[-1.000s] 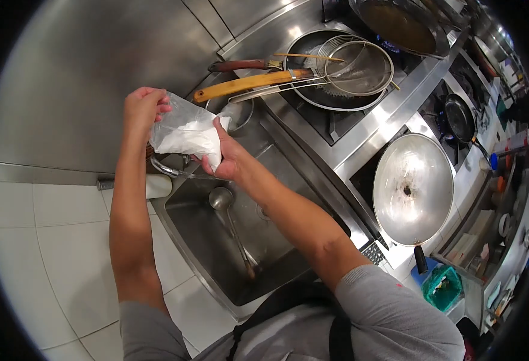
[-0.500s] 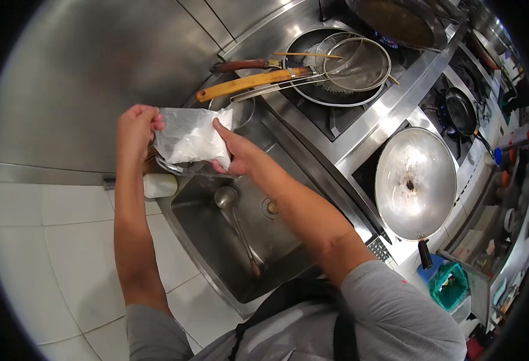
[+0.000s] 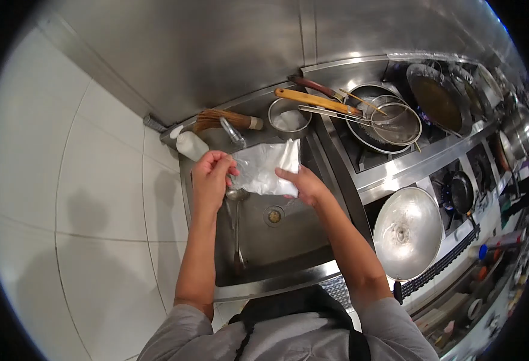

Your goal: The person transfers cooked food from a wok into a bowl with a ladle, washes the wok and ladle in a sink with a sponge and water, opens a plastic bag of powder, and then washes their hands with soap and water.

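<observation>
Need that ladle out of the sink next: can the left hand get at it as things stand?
Probably not yet: the left hand grips the plastic bag directly above the ladle; once it lets go, nothing blocks the way down.

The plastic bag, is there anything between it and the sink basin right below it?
Partly. A ladle lies in the sink below the plastic bag, which the left hand and right hand both hold.

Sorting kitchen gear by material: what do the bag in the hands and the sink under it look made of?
The bag looks like thin clear plastic film: glossy, crinkled, whitish inside. The sink looks like brushed stainless steel: grey metal with dull reflections.
</observation>
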{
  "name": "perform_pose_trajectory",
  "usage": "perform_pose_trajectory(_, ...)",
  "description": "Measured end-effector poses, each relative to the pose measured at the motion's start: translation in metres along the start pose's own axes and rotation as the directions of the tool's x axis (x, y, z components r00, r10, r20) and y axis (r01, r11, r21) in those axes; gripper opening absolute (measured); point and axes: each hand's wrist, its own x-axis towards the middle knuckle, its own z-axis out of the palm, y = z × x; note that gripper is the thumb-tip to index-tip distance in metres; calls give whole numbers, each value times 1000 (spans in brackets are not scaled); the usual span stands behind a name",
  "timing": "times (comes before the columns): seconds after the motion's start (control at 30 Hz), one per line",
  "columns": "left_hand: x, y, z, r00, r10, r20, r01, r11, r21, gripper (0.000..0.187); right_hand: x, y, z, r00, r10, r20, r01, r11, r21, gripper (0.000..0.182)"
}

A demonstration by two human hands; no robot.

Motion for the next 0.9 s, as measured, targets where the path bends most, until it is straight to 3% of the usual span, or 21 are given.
perform_pose_trajectory(0.1,-37,-17,-10,999,-40,-12,39,997,-60,8,-20,30,-2,999,-10,-37,7,996,-85,65)
perform_pose_trajectory(0.23,-90,-29,-20,998,-61,-30,57,993,-99,8,-73,48,18,994,0,-107,-18,985,-174,71)
perform_pose_trajectory(0.33,-136,-31,-29,996,-70,-56,65,993,-95,8,-93,79,20,989,-83,-122,47,961,-271,74)
perform_pose_trajectory(0.63,-308,-18,-50,979,-32,-201,22,999,-49,10,-198,145,48,976,-204,81,219,940,-263,66)
perform_pose_trajectory(0.8,-413,-44,-60,946,-145,-289,127,989,-80,11,-261,203,55,971,-102,214,156,956,-249,59)
perform_pose_trajectory(0.9,-462,-87,-70,923,-232,-306,210,972,-105,8,-276,265,37,977,11,214,72,925,-374,58)
